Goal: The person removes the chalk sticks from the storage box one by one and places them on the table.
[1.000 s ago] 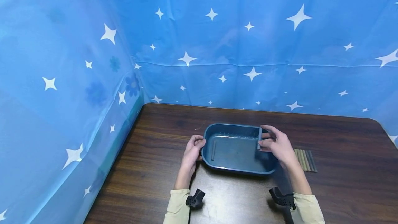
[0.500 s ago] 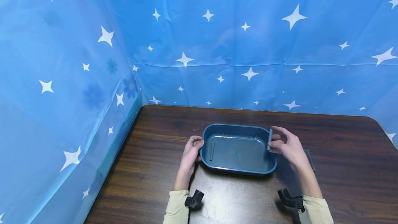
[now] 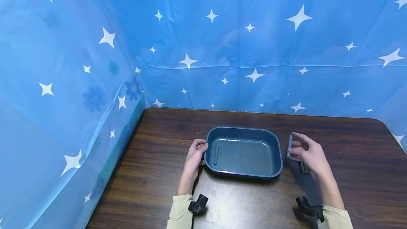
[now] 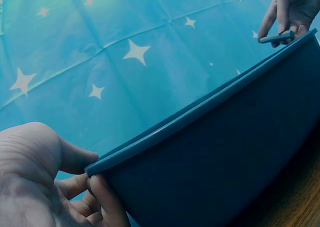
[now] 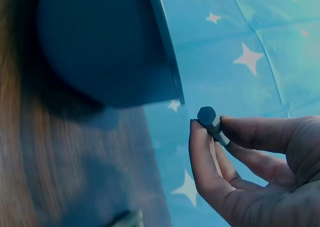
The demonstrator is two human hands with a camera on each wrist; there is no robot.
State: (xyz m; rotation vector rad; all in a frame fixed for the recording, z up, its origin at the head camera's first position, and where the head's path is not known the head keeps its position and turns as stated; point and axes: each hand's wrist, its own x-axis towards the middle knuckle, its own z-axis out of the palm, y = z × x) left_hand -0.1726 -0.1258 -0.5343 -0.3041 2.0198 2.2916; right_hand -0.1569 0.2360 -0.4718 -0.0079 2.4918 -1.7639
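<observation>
A dark blue rectangular tub (image 3: pixel 243 176) with rounded corners stands on the table. My left hand (image 3: pixel 193 155) grips its left end, thumb at the rim and fingers outside and below it, as the left wrist view shows. Inside the tub, near the left end, lies one dark stick (image 3: pixel 216 154). Just past the tub's right end, my right hand (image 3: pixel 313 156) pinches a short grey-blue six-sided stick (image 5: pixel 206 115) between thumb and fingertips, raised above the table. Under that hand lie several similar sticks (image 3: pixel 304 167), partly covered by it.
The dark wood table (image 3: pixel 241 204) meets a blue star-patterned curtain (image 3: pixel 203 45) at its back and left edges. Black wrist cameras sit on both forearms. A blurred pale-ended thing (image 5: pixel 129 219) shows low in the right wrist view.
My right hand has moved right with the pinched stick, from over the tub's right end to beside it, and now covers part of the stick row. The left hand has kept its grip.
</observation>
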